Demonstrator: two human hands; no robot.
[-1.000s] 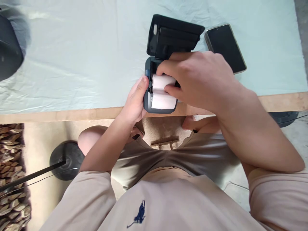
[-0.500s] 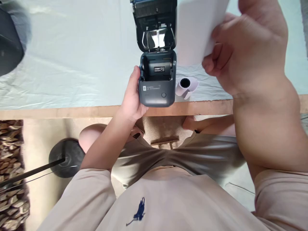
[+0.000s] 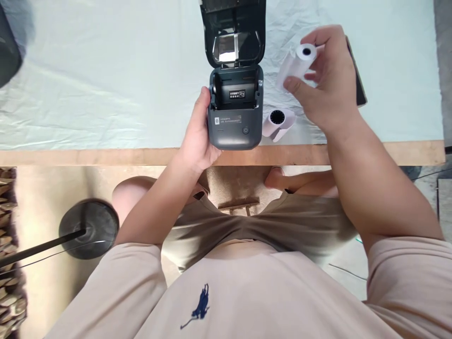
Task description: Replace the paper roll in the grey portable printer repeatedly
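My left hand (image 3: 200,134) grips the left side of a dark label printer (image 3: 235,129) near the table's front edge. The printer's lid (image 3: 236,28) stands raised, and its paper bay shows no roll inside. To the right, my right hand (image 3: 326,80) holds a white paper roll (image 3: 295,66) between thumb and fingers, with its dark core hole facing up toward me. Below that hand, a second paper roll (image 3: 273,123) with a black core lies on the cloth, its loose end partly unrolled, just right of the printer.
A pale blue cloth (image 3: 106,84) covers the table, with a bare wooden front edge (image 3: 88,157). Behind my right hand lies a flat dark object (image 3: 358,80), mostly hidden. Another dark object (image 3: 7,52) stands at the far left. A black round stand base (image 3: 90,221) sits on the floor.
The white sheet-like item near my right hand has gone from view. My right hand has moved lower in height and left, now showing a paper roll. The printer stays open in my left hand.
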